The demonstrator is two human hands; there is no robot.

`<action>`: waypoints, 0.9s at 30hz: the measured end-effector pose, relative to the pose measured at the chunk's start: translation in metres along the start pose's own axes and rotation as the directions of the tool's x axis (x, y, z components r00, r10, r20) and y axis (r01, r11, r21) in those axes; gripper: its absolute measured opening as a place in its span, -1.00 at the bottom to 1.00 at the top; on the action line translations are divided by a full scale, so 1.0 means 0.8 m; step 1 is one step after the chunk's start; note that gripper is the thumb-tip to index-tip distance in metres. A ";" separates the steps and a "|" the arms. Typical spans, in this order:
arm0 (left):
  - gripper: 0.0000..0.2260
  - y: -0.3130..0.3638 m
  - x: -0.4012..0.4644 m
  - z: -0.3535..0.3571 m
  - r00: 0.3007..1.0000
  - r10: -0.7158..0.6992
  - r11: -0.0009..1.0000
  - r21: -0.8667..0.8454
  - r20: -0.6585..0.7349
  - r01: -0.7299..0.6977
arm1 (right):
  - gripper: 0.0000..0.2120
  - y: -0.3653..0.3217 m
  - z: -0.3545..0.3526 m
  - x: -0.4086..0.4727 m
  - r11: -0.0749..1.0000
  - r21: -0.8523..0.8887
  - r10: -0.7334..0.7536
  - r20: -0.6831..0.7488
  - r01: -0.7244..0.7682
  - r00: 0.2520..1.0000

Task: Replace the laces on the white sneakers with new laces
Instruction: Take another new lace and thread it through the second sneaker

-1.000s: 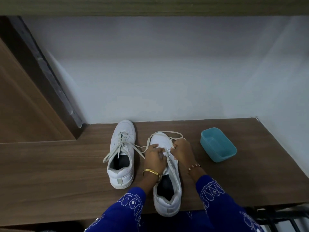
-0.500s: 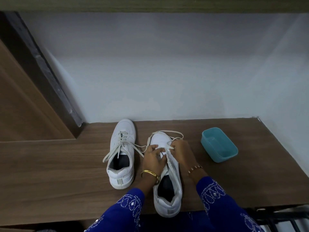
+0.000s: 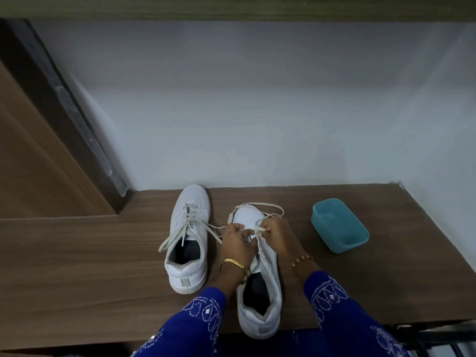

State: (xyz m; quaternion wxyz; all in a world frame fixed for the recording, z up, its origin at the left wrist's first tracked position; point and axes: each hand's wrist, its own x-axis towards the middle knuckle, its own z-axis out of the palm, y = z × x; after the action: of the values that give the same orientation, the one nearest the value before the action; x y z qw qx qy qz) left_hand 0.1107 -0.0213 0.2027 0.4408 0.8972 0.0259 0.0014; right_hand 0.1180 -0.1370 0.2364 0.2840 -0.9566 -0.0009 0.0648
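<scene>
Two white sneakers stand on the wooden table (image 3: 77, 279). The left sneaker (image 3: 189, 238) is laced, its loose lace ends trailing to both sides. The right sneaker (image 3: 260, 292) lies under both my hands, heel towards me. My left hand (image 3: 237, 244) grips the sneaker's left side by the eyelets, fingers curled. My right hand (image 3: 277, 235) pinches the off-white lace (image 3: 260, 229) just above the tongue. The lace loops loosely round the sneaker's toe (image 3: 257, 204).
A teal plastic tub (image 3: 340, 225) sits on the table to the right of the sneakers. A white wall rises behind the table. A wooden panel with a dark edge (image 3: 64, 106) slants up at the left. The table's right front corner ends near my right sleeve.
My right hand has lifted slightly and drawn the lace up over the tongue. My left hand has stayed on the sneaker's left side. The sneakers have not moved.
</scene>
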 end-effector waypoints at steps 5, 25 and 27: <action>-0.88 0.006 0.009 -0.002 0.999 0.006 0.995 0.104 -0.041 -0.002 | -0.79 0.009 0.004 0.004 0.981 0.166 0.103 0.019 -0.105 0.995; -0.70 0.004 0.002 -0.042 0.994 -0.109 0.892 -0.439 0.024 0.108 | -0.71 -0.004 0.023 -0.038 0.967 0.207 0.155 -0.011 -0.149 0.988; -0.71 0.016 -0.001 -0.050 0.992 -0.117 0.789 -0.603 0.039 0.116 | -0.66 -0.004 0.021 -0.040 0.963 0.226 0.148 0.012 -0.147 0.989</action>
State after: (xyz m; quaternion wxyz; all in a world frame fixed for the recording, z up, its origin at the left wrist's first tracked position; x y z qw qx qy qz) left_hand 0.1092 0.0023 0.2369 0.7032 0.7064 0.0796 -0.0173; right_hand 0.0841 -0.1262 0.2285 0.3857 -0.9155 0.0782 0.0831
